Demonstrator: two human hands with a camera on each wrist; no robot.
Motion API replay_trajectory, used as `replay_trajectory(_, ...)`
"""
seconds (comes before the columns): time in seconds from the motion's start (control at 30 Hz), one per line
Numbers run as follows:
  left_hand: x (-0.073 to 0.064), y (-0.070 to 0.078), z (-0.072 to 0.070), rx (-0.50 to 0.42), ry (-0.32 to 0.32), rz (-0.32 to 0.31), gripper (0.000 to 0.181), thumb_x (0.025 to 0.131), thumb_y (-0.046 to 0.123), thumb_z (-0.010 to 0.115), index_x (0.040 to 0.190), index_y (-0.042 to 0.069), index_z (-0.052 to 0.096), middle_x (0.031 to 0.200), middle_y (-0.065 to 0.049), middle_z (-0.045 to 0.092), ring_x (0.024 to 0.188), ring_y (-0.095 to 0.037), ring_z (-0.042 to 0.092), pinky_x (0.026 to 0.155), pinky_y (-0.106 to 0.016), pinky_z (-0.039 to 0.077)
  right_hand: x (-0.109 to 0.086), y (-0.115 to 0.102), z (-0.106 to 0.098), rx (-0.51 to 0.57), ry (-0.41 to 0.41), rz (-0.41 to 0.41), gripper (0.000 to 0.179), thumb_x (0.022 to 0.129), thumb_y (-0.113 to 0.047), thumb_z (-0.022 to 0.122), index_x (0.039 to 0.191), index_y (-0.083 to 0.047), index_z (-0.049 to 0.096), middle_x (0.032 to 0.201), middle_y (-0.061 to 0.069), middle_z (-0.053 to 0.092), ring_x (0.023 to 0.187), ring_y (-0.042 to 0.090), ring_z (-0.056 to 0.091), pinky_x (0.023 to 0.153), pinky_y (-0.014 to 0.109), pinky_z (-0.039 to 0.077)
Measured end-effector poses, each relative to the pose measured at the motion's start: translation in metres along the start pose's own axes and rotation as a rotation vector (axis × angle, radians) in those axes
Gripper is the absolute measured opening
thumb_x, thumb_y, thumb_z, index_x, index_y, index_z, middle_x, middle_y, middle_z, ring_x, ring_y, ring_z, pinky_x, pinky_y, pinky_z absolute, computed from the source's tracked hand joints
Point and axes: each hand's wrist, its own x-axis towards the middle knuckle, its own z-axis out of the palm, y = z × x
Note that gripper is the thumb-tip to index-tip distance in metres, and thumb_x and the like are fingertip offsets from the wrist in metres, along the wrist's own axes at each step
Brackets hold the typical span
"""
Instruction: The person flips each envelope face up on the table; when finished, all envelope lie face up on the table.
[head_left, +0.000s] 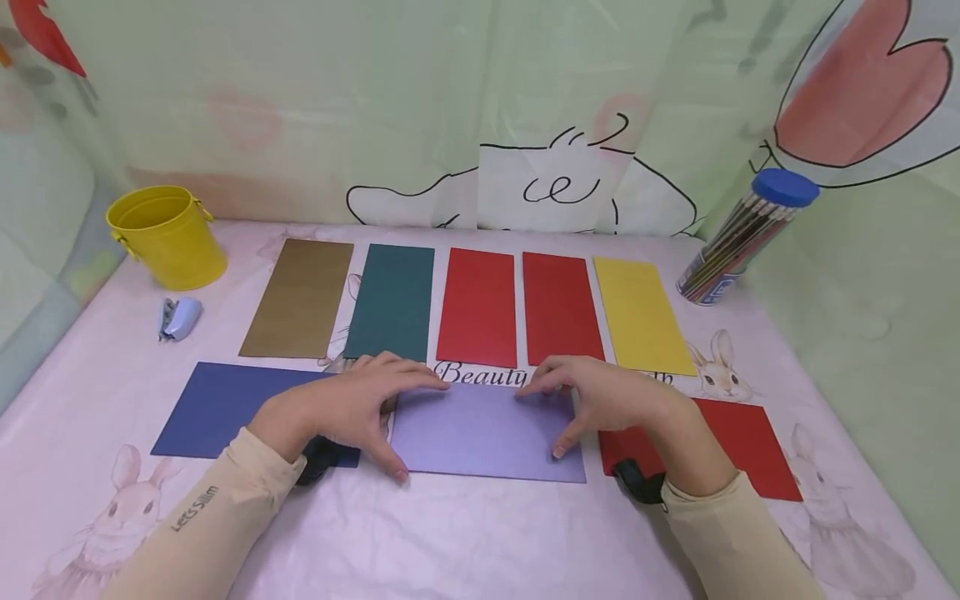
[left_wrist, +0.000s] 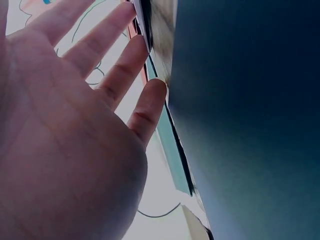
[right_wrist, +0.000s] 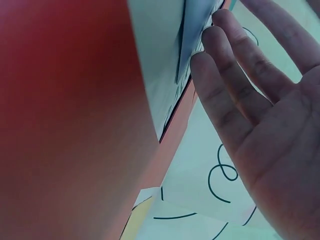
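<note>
A lavender rectangular card (head_left: 480, 437) lies flat in the middle of the front row. My left hand (head_left: 341, 404) is at its left side, thumb tip by the lower left corner and fingers over the upper edge. Over the right part is my right hand (head_left: 607, 396), its thumb on the card's face and its fingertips at the upper edge. Both hands have spread, relaxed fingers, also seen in the wrist views. Partly beneath the left wrist lies a blue card (head_left: 217, 408); a red card (head_left: 742, 446) is partly hidden by the right wrist.
Behind stand in a row a brown card (head_left: 300, 296), a green card (head_left: 393, 300), two red cards, one left (head_left: 477, 308) and one right (head_left: 562, 308), and a yellow card (head_left: 645, 317). A yellow bucket (head_left: 183, 258), small stapler (head_left: 180, 318) and pencil tub (head_left: 738, 242) flank them.
</note>
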Motion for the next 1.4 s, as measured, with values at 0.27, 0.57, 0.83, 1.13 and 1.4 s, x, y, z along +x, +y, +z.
replay_trajectory(0.27,0.0028,0.0026,-0.0003,0.020,-0.043,-0.020,0.105,0.062,0.055,0.092,0.152,0.025,0.047,0.152,0.006,0.040,0.131,-0.019,0.034,0.102,-0.051,0.029,0.0002,-0.0004,-0.0006,-0.018,-0.004,0.017,0.062,0.072,-0.018,0.093,0.130,-0.016,0.070,0.124,-0.001,0.055,0.112,0.021,0.055,0.092,0.035,0.053)
replay_trajectory(0.57,0.0023,0.0005,0.0028,-0.006,-0.045,-0.063,0.101,0.066,0.050,0.091,0.152,0.020,0.048,0.152,0.008,0.038,0.132,-0.021,0.031,0.103,-0.056,0.031,0.0023,0.0009,0.0001,-0.017,-0.014,-0.003,0.062,0.073,-0.016,0.092,0.131,-0.015,0.070,0.124,-0.003,0.054,0.113,0.020,0.055,0.093,0.034,0.052)
replay_trajectory(0.83,0.0009,0.0006,0.0038,-0.014,-0.027,-0.056,0.098,0.066,0.048,0.090,0.151,0.019,0.050,0.151,0.007,0.039,0.131,-0.021,0.031,0.102,-0.055,0.031,0.0021,0.0000,-0.0010,-0.002,-0.024,-0.010,0.061,0.075,-0.015,0.091,0.132,-0.016,0.069,0.125,-0.002,0.053,0.116,0.022,0.054,0.094,0.035,0.052)
replay_trajectory(1.13,-0.0002,0.0017,0.0073,-0.032,-0.028,-0.059,0.097,0.066,0.048,0.091,0.150,0.019,0.051,0.150,0.008,0.040,0.130,-0.019,0.032,0.102,-0.053,0.033,0.0016,0.0016,0.0052,0.013,-0.032,0.021,0.062,0.074,-0.015,0.091,0.132,-0.019,0.068,0.125,-0.004,0.052,0.116,0.020,0.053,0.095,0.036,0.051)
replay_trajectory(1.4,0.0017,0.0032,0.0051,-0.020,-0.015,-0.039,0.094,0.066,0.047,0.089,0.148,0.018,0.053,0.145,0.011,0.043,0.118,-0.015,0.035,0.097,-0.046,0.036,-0.0010,0.0018,0.0040,0.034,-0.026,0.023,0.062,0.075,-0.015,0.091,0.132,-0.021,0.068,0.126,-0.004,0.051,0.117,0.021,0.052,0.096,0.038,0.051)
